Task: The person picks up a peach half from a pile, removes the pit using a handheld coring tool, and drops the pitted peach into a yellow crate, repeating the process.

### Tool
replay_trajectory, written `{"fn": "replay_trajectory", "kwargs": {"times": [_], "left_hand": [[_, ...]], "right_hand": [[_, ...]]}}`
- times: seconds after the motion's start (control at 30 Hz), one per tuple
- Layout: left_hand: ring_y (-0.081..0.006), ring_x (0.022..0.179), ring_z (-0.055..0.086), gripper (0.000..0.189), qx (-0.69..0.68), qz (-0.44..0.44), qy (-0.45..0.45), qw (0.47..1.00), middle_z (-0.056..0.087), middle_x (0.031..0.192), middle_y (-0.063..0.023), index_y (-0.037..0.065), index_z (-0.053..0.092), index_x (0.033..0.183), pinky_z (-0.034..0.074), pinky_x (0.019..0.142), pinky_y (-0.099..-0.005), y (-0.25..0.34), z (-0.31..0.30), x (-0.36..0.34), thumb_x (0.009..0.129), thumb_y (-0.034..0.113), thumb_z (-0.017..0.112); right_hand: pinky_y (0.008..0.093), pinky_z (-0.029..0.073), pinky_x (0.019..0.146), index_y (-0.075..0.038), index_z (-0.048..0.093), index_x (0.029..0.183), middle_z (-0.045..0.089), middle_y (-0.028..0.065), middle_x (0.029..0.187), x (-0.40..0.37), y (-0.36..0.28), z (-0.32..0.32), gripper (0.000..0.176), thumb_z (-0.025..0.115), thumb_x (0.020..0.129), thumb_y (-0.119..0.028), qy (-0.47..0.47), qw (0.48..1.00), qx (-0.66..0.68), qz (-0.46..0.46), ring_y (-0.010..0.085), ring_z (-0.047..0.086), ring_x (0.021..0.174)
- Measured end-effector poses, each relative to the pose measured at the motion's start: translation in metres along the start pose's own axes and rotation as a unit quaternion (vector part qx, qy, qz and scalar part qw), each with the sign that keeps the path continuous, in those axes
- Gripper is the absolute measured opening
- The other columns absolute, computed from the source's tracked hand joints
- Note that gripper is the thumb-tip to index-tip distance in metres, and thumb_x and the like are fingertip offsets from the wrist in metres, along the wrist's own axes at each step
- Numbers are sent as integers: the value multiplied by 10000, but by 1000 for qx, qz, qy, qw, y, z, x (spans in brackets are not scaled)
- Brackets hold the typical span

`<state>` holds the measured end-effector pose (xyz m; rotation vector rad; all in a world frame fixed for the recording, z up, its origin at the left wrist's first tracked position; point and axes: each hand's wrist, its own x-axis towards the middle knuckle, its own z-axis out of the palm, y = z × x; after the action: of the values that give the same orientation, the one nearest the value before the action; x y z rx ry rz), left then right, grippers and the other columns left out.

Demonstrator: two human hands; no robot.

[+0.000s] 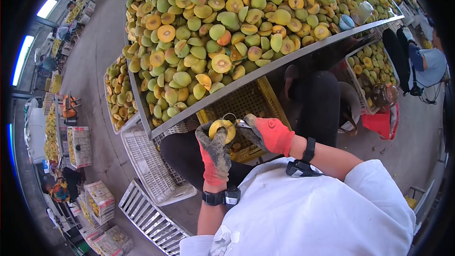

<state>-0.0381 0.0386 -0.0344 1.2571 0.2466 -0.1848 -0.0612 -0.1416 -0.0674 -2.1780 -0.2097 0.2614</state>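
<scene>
My left hand (214, 154), in a red glove with a dirty grey palm, is closed around a halved yellow peach (229, 131), cut face up. My right hand (269, 133), gloved the same way, grips a small metal pitting tool (242, 123) with a thin curved loop at its end. That loop reaches the upper edge of the peach half. Both hands are over a yellow plastic crate (270, 99) between my knees. In front, a metal-edged table (275, 66) bears a big heap of halved peaches (204, 33).
To the left of my legs stands a white plastic crate (147, 161), with a slatted white rack (150, 218) below it. Another crate of peaches (372, 64) and a red bag (383, 122) are on the right. A blue cup (346, 22) rests near the table edge. Other people work farther off.
</scene>
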Motion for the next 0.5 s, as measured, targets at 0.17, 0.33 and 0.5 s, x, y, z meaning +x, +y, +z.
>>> {"fn": "replay_trajectory", "kwargs": {"times": [0.17,0.33,0.5], "left_hand": [[-140,899,569,283,11,-21,51,998,537,1022,-65,37,430,1122,514,778,-274,-12,1,-1,870,30,559],[-151,913,562,317,32,-6,78,996,529,1036,-78,33,410,1131,521,784,-291,-22,-3,-1,859,23,573],[-241,918,589,372,-49,118,107,986,524,1034,-124,43,423,1139,554,817,-392,58,-29,-14,815,27,607]], "right_hand": [[379,487,693,-47,501,1048,623,164,918,5,-1,4,202,533,854,-90,0,998,-68,10,334,614,834],[400,491,726,-54,512,1037,629,185,939,14,36,23,179,454,911,-167,21,993,-113,5,344,622,860],[322,480,700,-62,600,1034,669,61,963,25,85,32,397,364,975,-375,132,594,700,373,168,636,829]]}}
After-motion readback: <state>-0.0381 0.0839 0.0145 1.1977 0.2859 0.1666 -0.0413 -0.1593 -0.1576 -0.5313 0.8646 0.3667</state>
